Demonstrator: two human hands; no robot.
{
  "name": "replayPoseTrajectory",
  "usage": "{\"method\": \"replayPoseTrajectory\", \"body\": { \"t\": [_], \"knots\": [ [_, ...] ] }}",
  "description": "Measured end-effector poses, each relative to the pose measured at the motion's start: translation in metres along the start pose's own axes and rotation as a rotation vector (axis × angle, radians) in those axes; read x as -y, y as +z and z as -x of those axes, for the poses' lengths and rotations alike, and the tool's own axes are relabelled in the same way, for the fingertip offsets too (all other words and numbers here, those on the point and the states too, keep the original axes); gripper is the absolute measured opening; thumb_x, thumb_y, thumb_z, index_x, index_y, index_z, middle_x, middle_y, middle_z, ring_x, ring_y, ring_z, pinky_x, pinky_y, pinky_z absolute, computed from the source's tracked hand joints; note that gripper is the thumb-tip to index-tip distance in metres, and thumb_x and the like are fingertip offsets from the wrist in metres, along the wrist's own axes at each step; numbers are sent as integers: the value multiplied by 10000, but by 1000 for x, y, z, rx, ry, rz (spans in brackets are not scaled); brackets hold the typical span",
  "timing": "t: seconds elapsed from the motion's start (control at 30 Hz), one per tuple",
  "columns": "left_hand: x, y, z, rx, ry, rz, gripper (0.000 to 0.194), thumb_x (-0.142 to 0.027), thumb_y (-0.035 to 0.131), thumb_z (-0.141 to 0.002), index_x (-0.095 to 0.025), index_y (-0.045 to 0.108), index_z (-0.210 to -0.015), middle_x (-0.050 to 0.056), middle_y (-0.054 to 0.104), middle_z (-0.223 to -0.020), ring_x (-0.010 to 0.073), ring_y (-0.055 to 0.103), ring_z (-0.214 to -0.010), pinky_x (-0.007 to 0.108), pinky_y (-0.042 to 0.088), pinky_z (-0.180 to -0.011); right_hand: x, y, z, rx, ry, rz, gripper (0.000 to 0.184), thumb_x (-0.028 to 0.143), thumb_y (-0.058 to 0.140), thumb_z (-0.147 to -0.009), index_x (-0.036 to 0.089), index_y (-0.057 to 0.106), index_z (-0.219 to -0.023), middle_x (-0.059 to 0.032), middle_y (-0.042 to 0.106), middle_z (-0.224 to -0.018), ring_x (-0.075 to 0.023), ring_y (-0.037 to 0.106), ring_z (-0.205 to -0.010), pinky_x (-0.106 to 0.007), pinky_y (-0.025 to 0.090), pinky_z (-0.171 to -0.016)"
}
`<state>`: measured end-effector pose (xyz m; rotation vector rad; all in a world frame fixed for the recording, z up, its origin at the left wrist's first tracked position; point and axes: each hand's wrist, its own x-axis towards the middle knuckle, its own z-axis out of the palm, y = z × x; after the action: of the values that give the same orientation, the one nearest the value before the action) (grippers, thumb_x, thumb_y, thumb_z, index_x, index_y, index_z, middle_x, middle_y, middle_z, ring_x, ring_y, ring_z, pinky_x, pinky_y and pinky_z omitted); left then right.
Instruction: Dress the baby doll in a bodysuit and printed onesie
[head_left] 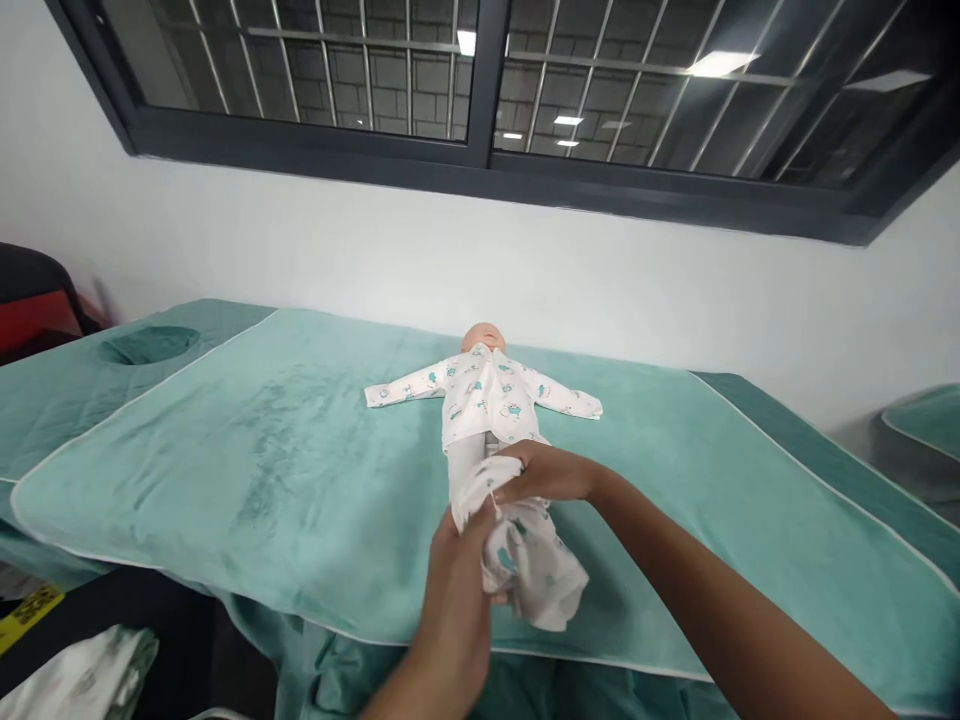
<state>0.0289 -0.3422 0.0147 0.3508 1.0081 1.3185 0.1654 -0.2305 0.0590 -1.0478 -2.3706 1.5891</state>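
A baby doll (483, 335) lies on its back on the green-covered bed, its head toward the wall and both arms spread. It wears a white printed baby jacket (480, 400). Bunched white baby pants (536, 570) with a similar green print are around or over its lower legs; how far the feet go in is hidden. My left hand (459, 585) pinches the near left part of the gathered cloth. From the right, my right hand (551, 472) grips its upper edge, close to the doll's leg (466, 462).
The green bed cover (225, 450) spreads wide on both sides, with a face hole (150, 345) at the left end. Folded printed cloth (86, 675) lies at lower left on something dark. A white wall and barred window (480, 90) stand behind the bed.
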Motion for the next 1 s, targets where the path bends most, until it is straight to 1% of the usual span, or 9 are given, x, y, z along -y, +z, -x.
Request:
{"method": "replayPoseTrajectory", "body": {
  "t": [0.13, 0.23, 0.37, 0.47, 0.53, 0.63, 0.73, 0.83, 1.0],
  "knots": [
    [37, -14, 12, -113, 35, 105, 624, -383, 786, -642, -165, 638, -1207, 112, 724, -1053, 305, 647, -1062, 349, 522, -895, 4, 5, -2, 65, 32, 222, 267, 414, 732, -691, 189, 684, -826, -2, 680, -815, -190, 607, -784, -257, 425, -633],
    [56, -28, 27, -220, -45, 217, 615, -395, 745, -703, -199, 591, -1265, 103, 714, -1096, 307, 631, -1104, 351, 541, -887, 10, 11, -4, 122, 33, 389, 279, 455, 726, -674, 196, 647, -744, 13, 646, -743, -158, 568, -682, -242, 359, -545],
    [73, -47, 42, -343, -125, 307, 620, -323, 718, -743, -183, 532, -1318, 109, 730, -1038, 300, 667, -1038, 348, 566, -842, 14, 21, -5, 130, -23, 567, 323, 509, 682, -699, 196, 604, -673, 14, 615, -695, -142, 532, -633, -249, 305, -525],
    [81, -59, 39, -422, -146, 304, 651, -266, 706, -747, -181, 486, -1354, 96, 744, -971, 283, 700, -949, 323, 579, -763, 15, 32, -6, 103, -21, 739, 360, 533, 656, -723, 190, 587, -640, 4, 590, -631, -142, 509, -587, -262, 276, -524],
    [84, -64, 34, -422, -163, 283, 683, -268, 715, -732, -176, 471, -1364, 93, 747, -937, 279, 711, -897, 322, 578, -728, 15, 39, -7, 93, -20, 854, 382, 540, 638, -744, 185, 574, -619, -2, 566, -584, -140, 486, -547, -268, 259, -521],
    [82, -67, 28, -358, -179, 239, 684, -317, 738, -702, -172, 509, -1330, 101, 744, -935, 284, 711, -876, 344, 566, -751, 9, 47, -9, 57, -53, 953, 412, 557, 609, -774, 181, 564, -613, -11, 555, -563, -142, 475, -527, -272, 247, -528],
    [70, -65, 26, -259, -143, 156, 640, -368, 742, -685, -136, 571, -1256, 135, 727, -1005, 300, 687, -953, 357, 543, -806, 1, 52, -8, -13, -63, 907, 446, 595, 598, -778, 184, 540, -617, -11, 559, -580, -148, 489, -555, -270, 245, -543],
    [53, -66, 23, -215, 42, -115, 540, -416, 677, -731, -146, 612, -1195, 115, 709, -1067, 285, 649, -1028, 341, 523, -831, -4, 52, -4, -109, -51, 748, 438, 581, 586, -799, 188, 499, -629, 6, 550, -606, -139, 488, -583, -269, 245, -548],
    [19, -75, -5, -132, 360, -649, 343, -368, 517, -807, -181, 635, -1069, 47, 712, -988, 218, 647, -824, 307, 510, -709, -4, 44, 6, -130, 16, 394, 409, 596, 623, -764, 200, 521, -776, 16, 593, -765, -146, 516, -671, -257, 309, -559]
  ]
}}
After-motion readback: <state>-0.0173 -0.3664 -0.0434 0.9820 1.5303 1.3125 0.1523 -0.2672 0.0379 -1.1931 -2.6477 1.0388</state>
